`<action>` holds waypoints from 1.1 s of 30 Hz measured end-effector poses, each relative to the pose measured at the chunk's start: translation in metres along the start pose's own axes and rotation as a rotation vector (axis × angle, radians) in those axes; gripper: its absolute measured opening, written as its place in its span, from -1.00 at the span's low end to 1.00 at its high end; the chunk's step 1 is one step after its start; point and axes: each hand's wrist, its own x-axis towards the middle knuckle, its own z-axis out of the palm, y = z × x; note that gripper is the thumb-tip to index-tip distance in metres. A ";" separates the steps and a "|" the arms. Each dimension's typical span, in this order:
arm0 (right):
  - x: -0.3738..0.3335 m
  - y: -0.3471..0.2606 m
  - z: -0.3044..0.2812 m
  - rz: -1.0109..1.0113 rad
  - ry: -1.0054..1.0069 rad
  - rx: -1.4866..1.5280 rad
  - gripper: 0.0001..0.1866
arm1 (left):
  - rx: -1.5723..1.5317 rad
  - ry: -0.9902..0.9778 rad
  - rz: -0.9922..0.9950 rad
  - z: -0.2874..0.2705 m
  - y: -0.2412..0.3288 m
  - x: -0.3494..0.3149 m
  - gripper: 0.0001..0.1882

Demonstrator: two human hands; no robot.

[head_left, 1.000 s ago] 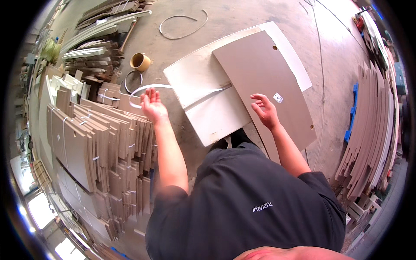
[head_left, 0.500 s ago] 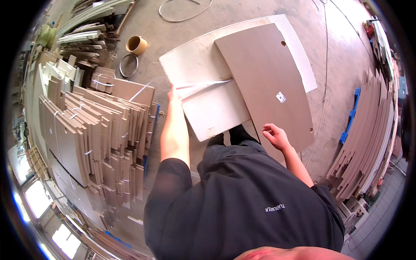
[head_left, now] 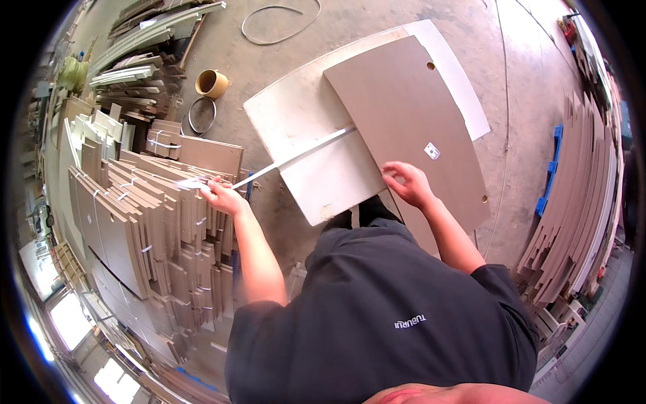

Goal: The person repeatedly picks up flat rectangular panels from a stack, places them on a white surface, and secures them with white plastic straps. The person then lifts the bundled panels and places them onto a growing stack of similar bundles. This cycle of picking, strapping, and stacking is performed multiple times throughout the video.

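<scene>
Your left hand (head_left: 225, 197) is closed, thumb and fingers pinched on the white strap (head_left: 311, 149). A blurred loose end of strap sticks out left past the fingertips, over the near-left stack of brown boards (head_left: 178, 242). From your grip the strap runs right and far in a straight line, crosses the edge of the white board (head_left: 336, 185), lies over that board's face, and goes out of sight at the left edge of the brown panel (head_left: 404, 101). So the strap is in the left grip; white board and panel are both to the right of that hand, apart from it.

Your right hand (head_left: 409, 183) is partly open, fingers loosely bent, over the near-left part of the brown panel. Can't tell if it touches the surface. The strap's hidden end is far and left of this hand. A small pale label (head_left: 431, 151) is just beyond it, to the right.

Panel lies slanted on top of the white board. Far left on the floor: a tan tube (head_left: 219, 83).
</scene>
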 end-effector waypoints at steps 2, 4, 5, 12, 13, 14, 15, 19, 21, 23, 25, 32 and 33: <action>0.037 -0.024 0.004 -0.200 0.080 -0.098 -0.71 | 0.334 -0.102 0.527 0.000 0.025 -0.018 -0.82; 0.069 -0.069 0.001 -0.408 0.194 -0.079 -0.66 | 0.574 -0.405 0.924 0.009 0.058 -0.051 -0.84; 0.080 -0.085 0.002 -0.500 0.218 -0.127 -0.66 | 0.616 -0.596 0.976 0.022 0.091 -0.075 -0.79; 0.111 -0.061 0.002 -0.643 0.132 -0.448 -0.81 | 0.489 -0.957 0.961 0.056 0.162 -0.146 -0.63; 0.111 -0.037 -0.002 -0.603 0.193 -0.491 -0.84 | 0.445 -0.916 0.880 0.053 0.163 -0.143 -0.64; 0.109 -0.010 -0.009 -0.559 0.253 -0.537 -0.84 | 0.398 -0.876 0.798 0.050 0.162 -0.138 -0.65; 0.106 0.020 -0.018 -0.491 0.290 -0.588 -0.83 | 0.353 -0.827 0.744 0.046 0.156 -0.132 -0.67; 0.092 0.123 -0.090 -0.191 0.347 -0.762 -0.82 | 0.247 -0.631 0.390 0.019 0.129 -0.099 -0.73; 0.087 0.179 -0.129 -0.082 0.440 -0.802 -0.85 | 0.111 -0.537 0.167 0.023 0.135 -0.101 -0.74; 0.083 0.221 -0.164 0.104 0.513 -0.752 -0.85 | 0.067 -0.521 0.061 0.026 0.148 -0.104 -0.75; 0.087 0.249 -0.195 0.270 0.596 -0.633 -0.83 | 0.079 -0.575 0.108 0.037 0.150 -0.110 -0.73; 0.157 0.306 -0.254 0.451 0.841 -0.083 -0.75 | 0.162 -0.855 0.149 0.071 0.152 -0.160 -0.64; 0.167 0.312 -0.253 0.473 0.838 -0.065 -0.75 | 0.196 -0.871 0.153 0.073 0.148 -0.163 -0.64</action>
